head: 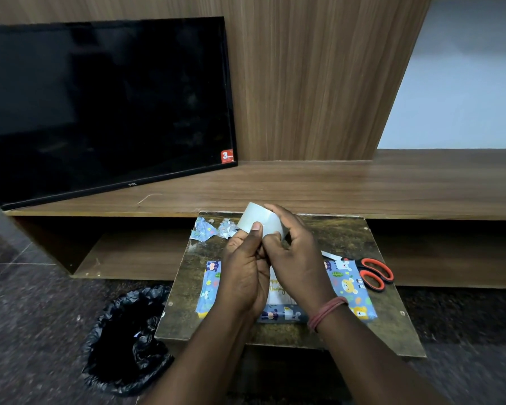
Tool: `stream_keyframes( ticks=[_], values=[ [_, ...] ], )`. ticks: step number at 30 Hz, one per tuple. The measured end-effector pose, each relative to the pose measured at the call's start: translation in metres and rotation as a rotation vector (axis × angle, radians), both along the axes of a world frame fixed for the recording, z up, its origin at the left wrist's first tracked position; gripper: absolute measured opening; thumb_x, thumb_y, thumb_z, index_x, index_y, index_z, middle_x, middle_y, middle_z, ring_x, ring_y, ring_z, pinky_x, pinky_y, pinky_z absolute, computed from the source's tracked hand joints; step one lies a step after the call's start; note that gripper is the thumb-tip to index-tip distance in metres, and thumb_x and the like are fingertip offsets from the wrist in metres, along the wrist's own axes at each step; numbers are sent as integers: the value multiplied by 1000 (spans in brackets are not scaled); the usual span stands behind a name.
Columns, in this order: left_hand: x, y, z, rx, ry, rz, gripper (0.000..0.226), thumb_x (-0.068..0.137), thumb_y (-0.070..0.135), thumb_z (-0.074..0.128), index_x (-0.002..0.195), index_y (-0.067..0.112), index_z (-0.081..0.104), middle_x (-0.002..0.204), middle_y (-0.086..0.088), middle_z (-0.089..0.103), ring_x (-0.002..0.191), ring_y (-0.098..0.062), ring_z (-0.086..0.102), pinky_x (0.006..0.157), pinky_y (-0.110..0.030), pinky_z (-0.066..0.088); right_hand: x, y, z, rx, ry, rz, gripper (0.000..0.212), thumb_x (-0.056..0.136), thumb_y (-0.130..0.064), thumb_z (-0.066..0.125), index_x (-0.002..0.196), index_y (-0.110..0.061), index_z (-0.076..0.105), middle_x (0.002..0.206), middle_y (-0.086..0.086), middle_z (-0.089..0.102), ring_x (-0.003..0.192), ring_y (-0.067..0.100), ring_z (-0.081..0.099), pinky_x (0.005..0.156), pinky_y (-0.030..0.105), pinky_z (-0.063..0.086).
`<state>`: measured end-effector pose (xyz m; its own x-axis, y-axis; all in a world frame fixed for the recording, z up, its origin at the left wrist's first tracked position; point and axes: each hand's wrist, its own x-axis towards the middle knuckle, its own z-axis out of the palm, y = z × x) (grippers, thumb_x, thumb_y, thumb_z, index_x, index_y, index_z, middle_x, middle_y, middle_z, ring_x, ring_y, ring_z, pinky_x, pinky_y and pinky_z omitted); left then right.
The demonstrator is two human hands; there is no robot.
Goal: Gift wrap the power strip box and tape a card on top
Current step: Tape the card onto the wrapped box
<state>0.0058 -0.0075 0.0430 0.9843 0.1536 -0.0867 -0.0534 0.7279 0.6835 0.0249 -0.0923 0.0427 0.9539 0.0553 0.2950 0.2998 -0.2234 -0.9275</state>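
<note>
A long wood-grain shelf unit (362,185) runs along a panelled wall, with a dark, glossy flat screen (105,106) leaning at its left end, and in front of it stands a small rectangular table (392,331) with a mottled, worn brown top. On that top lies the wrapped box (351,290), a flat oblong covered in smooth blue paper printed with cartoon bears, with a pale card (276,290) resting on its middle, mostly hidden behind the hands. Above the box, both hands hold a roll of clear tape (260,222), a glossy, translucent ring: the left hand (244,273) pinches its near edge with the thumb pressed flat on the tape, and the right hand (298,255) curls round the roll's right side. Orange-handled scissors (371,273) lie just beside the box's right end. Crumpled paper scraps (211,228) sit at the table's far left corner. A bin lined with wrinkled black plastic (129,340) stands on the speckled floor at the left.
</note>
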Motion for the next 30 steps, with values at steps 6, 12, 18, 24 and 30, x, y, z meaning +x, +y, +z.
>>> stream_keyframes(
  ticks=[6, 12, 18, 24, 30],
  values=[
    [1, 0, -5, 56, 11, 25, 20, 105, 15, 51, 110, -5, 56, 74, -13, 59, 63, -16, 59, 58, -21, 53, 0, 1, -3, 9, 29, -22, 55, 80, -35, 46, 134, -33, 59, 130, -13, 60, 120, 7, 58, 103, 40, 49],
    [1, 0, -5, 81, 13, 37, 19, 105, 13, 50, 115, -3, 52, 74, -13, 58, 62, -14, 60, 58, -21, 53, 1, -1, -5, 16, 62, -4, 51, 81, -35, 53, 132, -38, 59, 128, -12, 62, 115, 11, 62, 98, 42, 53],
    [0, 1, -5, 48, 4, 43, 21, 104, 14, 55, 114, -4, 52, 79, -14, 53, 71, -20, 59, 68, -26, 57, -1, -1, 0, 37, 51, 13, 53, 77, -35, 51, 128, -35, 62, 125, -12, 63, 109, 10, 64, 93, 41, 55],
    [-4, -2, 1, 63, -2, 60, 20, 102, 14, 53, 104, -4, 57, 66, -11, 51, 61, -16, 60, 67, -25, 57, 0, -4, -2, 54, 29, 21, 49, 84, -14, 49, 125, -37, 64, 111, -5, 67, 81, 3, 60, 76, 29, 51],
    [-4, -2, 10, 13, 26, 60, 19, 105, 12, 49, 105, -2, 61, 75, -14, 52, 60, -16, 67, 65, -26, 60, -1, -8, 1, 125, 108, 132, 62, 85, -11, 51, 142, -36, 53, 123, -3, 60, 93, -1, 58, 86, 23, 51]
  ],
)
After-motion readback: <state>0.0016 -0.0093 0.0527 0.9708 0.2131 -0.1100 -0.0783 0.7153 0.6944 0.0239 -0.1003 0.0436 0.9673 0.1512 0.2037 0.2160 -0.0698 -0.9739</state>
